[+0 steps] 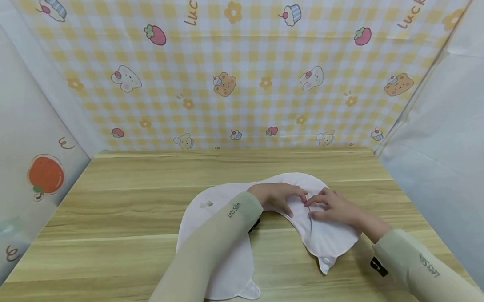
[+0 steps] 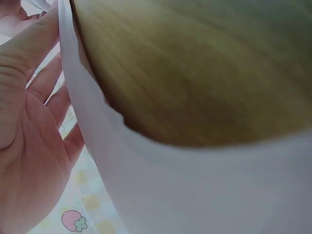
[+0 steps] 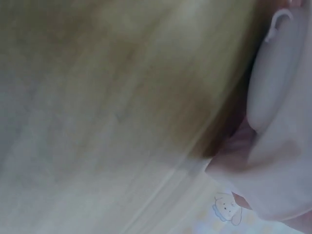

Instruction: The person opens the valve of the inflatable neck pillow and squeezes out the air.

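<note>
A pale pink, U-shaped cloth piece (image 1: pixel 213 258), like a neck-pillow cover, lies on the wooden table with its two ends toward me. Each end has a small tab; the right tab (image 1: pixel 326 262) shows a round snap. My left hand (image 1: pixel 281 196) reaches across the cloth and pinches it on the right arm of the U, beside a line in the fabric. Close against its fingertips, my right hand (image 1: pixel 336 207) pinches the cloth with bent fingers on the other side of that line. In the left wrist view, the cloth edge (image 2: pixel 92 107) partly hides the left fingers.
The wooden table (image 1: pixel 110 262) extends around the cloth. A yellow-checked curtain (image 1: pixel 246 57) with printed animals and fruit hangs behind it, and white sheets (image 1: pixel 465 138) enclose the sides. A small patch (image 1: pixel 206 204) marks the cloth's left arm.
</note>
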Demonstrator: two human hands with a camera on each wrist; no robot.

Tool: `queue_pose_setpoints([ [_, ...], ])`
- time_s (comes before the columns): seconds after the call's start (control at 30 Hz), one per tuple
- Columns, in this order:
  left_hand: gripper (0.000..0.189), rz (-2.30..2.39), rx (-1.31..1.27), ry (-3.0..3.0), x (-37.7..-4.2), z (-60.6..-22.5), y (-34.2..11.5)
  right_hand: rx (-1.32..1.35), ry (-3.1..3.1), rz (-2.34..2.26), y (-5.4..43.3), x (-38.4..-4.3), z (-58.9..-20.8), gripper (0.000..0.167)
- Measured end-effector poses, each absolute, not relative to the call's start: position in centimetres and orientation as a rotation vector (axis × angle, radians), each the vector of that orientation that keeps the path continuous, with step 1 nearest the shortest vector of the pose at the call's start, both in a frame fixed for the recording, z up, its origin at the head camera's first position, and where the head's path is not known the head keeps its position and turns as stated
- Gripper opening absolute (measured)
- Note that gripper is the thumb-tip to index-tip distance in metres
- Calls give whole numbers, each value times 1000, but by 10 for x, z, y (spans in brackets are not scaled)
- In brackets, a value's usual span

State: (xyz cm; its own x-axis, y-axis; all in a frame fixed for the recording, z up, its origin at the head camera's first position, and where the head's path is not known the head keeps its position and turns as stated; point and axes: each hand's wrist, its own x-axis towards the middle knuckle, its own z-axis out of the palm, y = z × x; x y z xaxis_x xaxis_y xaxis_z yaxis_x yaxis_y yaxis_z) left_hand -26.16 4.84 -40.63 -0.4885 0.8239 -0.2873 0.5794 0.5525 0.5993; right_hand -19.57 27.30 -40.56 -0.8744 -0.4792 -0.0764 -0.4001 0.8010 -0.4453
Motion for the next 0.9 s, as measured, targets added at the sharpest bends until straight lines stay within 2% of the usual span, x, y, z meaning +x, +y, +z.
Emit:
queue_pose_setpoints([
  [0.2, 53, 501, 1178, 2288, -265, -407, 45, -669, 2867, -628, 272, -189, -411, 36],
  [0.4, 60, 445, 1141, 2359, -267, -407, 33, -645, 2865, -603, 274, -184, -411, 55],
  [0.5, 61, 433, 1114, 2380, -267, -406, 28, -661, 2869, -585, 274, -184, -409, 58],
  [0.6, 62, 434, 1096, 2379, -267, -405, 25, -702, 2880, -629, 275, -185, -404, 48],
  [0.77, 62, 459, 1070, 2371, -265, -404, 23, -799, 2912, -658, 277, -199, -387, 14],
  [0.9, 62, 478, 1034, 2365, -264, -402, 23, -897, 2918, -468, 270, -215, -375, 7],
])
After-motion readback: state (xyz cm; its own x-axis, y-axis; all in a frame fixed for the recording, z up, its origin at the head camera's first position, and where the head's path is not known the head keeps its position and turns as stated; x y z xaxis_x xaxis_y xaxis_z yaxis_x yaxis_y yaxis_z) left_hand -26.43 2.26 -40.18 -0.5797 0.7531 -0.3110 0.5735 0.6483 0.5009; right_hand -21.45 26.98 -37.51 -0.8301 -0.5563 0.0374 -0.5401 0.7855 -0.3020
